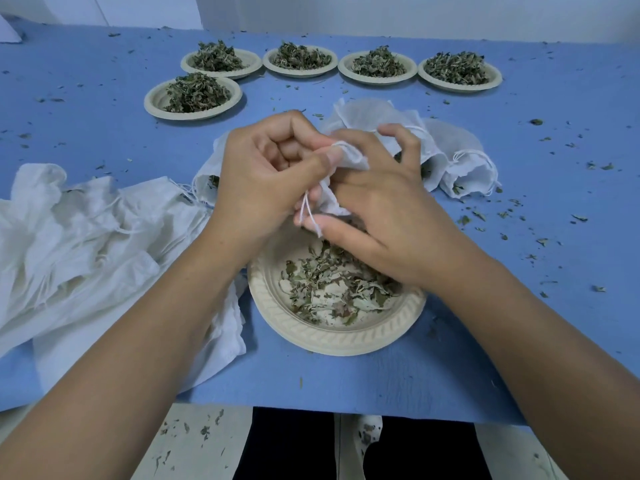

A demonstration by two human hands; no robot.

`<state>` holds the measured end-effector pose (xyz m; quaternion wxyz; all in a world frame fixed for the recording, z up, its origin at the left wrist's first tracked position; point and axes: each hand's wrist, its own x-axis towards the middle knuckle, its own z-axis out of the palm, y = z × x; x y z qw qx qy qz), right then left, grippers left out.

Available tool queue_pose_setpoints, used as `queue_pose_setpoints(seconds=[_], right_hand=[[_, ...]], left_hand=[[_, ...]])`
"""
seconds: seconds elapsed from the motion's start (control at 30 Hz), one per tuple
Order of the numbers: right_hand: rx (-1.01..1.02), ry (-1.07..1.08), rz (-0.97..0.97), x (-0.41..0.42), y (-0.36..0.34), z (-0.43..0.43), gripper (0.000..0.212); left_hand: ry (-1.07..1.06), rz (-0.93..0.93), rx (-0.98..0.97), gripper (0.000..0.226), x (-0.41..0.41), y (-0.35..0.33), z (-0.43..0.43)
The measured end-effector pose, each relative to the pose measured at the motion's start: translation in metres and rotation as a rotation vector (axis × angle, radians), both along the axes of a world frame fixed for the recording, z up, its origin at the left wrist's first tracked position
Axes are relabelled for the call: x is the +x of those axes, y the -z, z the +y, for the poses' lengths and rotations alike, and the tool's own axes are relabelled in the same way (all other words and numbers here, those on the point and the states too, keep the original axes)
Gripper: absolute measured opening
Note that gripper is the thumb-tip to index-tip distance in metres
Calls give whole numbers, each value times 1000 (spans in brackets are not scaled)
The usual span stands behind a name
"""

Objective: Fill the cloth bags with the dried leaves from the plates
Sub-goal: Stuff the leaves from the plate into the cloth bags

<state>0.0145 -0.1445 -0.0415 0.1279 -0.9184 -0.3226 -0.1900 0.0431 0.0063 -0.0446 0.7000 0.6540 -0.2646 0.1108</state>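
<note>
Both hands meet above the near plate [332,339], at the table's [346,386] front edge.

- Left hand [263,174]: fingers curled in, thumb and forefinger pinching the top edge of a small cloth bag [351,159].
- Right hand [398,216]: holds the same bag from the other side. The cloth runs under its fingers, the forefinger is lifted and bent, and the thumb lies stretched out beneath.
- A white drawstring [305,208] hangs in a loop from the bag, just beside the right thumb's tip.
- The bag is held off the table, directly over the far rim of the near plate. Its contents cannot be seen.

Near plate: a thin, scattered layer of dried leaves [329,285], with bare plate showing through.

Farther back:
- A row of four heaped plates [300,73] stands along the table's far side.
- A fifth heaped plate [194,115] sits nearer, at the left.
- Filled bags [467,161] lie on their sides behind the right hand, with leaf showing at the mouths.
- One more bag [206,176] lies behind the left hand.
- A pile of limp white bags [86,237] sits at the left, under the left forearm.

Leaf crumbs are scattered over the blue tabletop.
</note>
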Motion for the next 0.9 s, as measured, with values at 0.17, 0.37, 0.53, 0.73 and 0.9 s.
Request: queue_pose_setpoints(seconds=[0.17, 0.37, 0.53, 0.73, 0.9], right_hand=[[776, 5, 55, -1, -8, -23, 47], [205, -7, 630, 2, 2, -13, 38], [315, -109, 546, 8, 0, -16, 26], [111, -167, 480, 5, 7, -5, 21], [246, -182, 399, 5, 1, -12, 11]], left_hand=[[-180, 97, -117, 17, 8, 0, 4], [-299, 76, -163, 17, 8, -1, 4], [-544, -102, -195, 15, 10, -5, 10], [-618, -387, -86, 20, 9, -2, 11], [-436, -221, 177, 22, 10, 3, 5]])
